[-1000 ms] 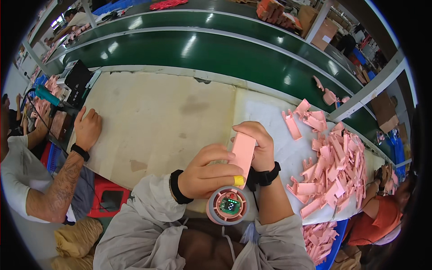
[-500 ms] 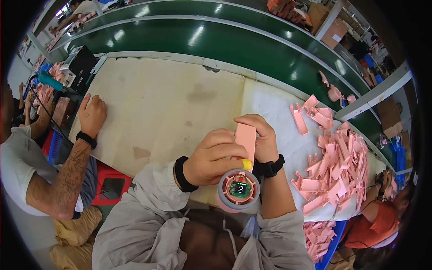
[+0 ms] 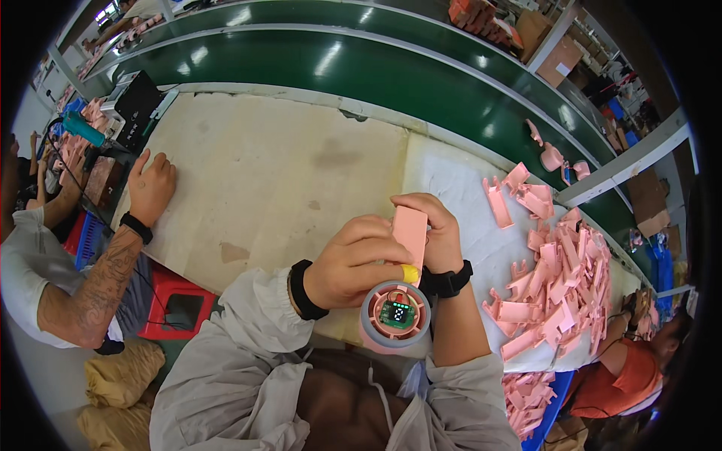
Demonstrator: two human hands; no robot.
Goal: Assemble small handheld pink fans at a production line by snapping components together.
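Observation:
Both my hands hold a pink handheld device (image 3: 410,233) above the near edge of the table. Its round head has a grey ring and points toward me, showing a green circuit board (image 3: 397,313) with a lit display. My left hand (image 3: 357,259) is closed against the side of the handle, with yellow wrapping on one digit beside the round head. My right hand (image 3: 438,229) wraps round the handle from the far right side. The palm-side fingers of both hands are partly hidden by the handle. I wear black bands on both wrists.
A heap of pink plastic shells (image 3: 560,282) covers the right of the table, above a blue bin (image 3: 553,410) holding more. A green conveyor belt (image 3: 301,56) runs along the far side. At left sit a co-worker's arm (image 3: 101,289), a teal power tool (image 3: 83,129) and a black box (image 3: 135,109).
The view has shifted slightly. Both hands keep the same grip on the pink device, and its display stays lit.

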